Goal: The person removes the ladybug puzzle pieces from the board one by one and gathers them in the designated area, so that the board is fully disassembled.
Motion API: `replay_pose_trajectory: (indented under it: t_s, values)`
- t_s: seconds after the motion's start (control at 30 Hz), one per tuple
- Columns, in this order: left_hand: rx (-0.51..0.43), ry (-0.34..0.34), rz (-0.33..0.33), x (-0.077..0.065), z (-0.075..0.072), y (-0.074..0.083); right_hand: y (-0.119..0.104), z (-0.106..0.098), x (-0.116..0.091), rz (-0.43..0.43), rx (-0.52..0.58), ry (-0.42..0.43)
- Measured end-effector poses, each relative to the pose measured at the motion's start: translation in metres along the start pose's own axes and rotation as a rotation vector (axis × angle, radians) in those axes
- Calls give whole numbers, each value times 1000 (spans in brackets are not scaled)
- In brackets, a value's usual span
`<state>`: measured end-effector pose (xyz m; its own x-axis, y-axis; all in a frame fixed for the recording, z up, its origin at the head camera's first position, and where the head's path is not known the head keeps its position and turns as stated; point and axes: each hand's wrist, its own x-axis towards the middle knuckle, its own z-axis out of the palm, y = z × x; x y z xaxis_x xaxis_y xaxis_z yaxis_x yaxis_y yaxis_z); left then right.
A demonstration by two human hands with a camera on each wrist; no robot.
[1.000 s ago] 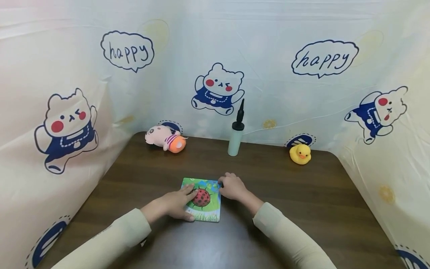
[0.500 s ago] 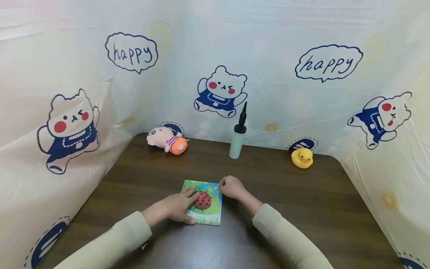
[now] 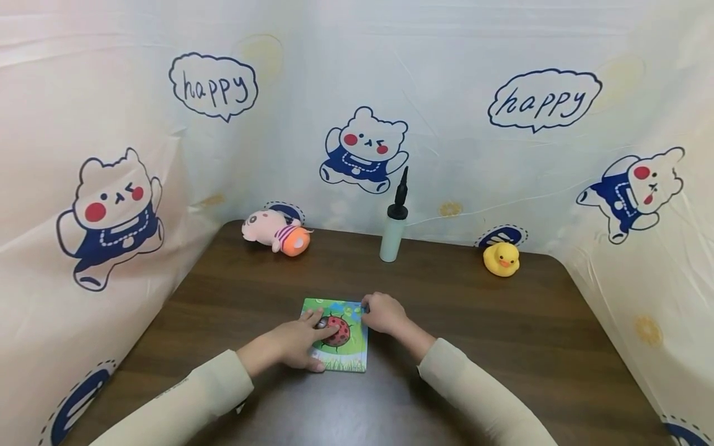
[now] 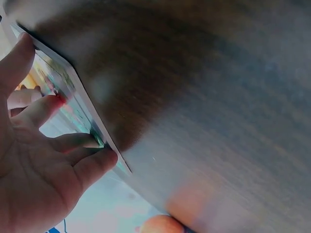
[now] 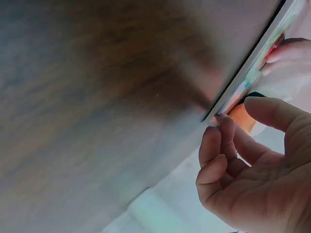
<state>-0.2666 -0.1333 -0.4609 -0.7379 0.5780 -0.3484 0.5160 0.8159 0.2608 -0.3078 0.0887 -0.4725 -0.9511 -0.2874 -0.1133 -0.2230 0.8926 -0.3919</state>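
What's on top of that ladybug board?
The left hand lies on the ladybug board; the print beneath it can't be seen. The right hand is at the far right corner. Most of the ladybug shows.

Ladybug board (image 3: 347, 337), lower centre of frame
My left hand (image 3: 295, 344) spreads over its left side; my right hand (image 3: 385, 314) meets its upper-right corner.

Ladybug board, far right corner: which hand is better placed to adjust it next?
Probably the right hand: its curled fingers are at that corner of the ladybug board, while the left hand lies spread over the board's left side.
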Motion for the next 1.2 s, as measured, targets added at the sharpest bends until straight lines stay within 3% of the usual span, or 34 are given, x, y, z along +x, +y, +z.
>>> replay_pose_trajectory:
  t_s: [0.33,0.53,0.73,0.87,1.0,1.1,1.2]
  values:
    - [-5,-15,22,2,0,0,5,3,6,60,153,69]
    - [19,-62,62,1,2,4,5,3,6,45,176,83]
    - [27,-93,39,2,-6,10,7,1,6,18,196,93]
    - [23,-111,26,1,-8,12,9,-3,6,-10,279,74]
    - [15,-113,19,1,-9,12,8,-12,6,-25,392,4]
    - [5,-110,20,1,-10,12,8,-22,5,-10,460,-37]
    - [3,-107,28,3,-10,10,12,-32,4,12,522,-25]
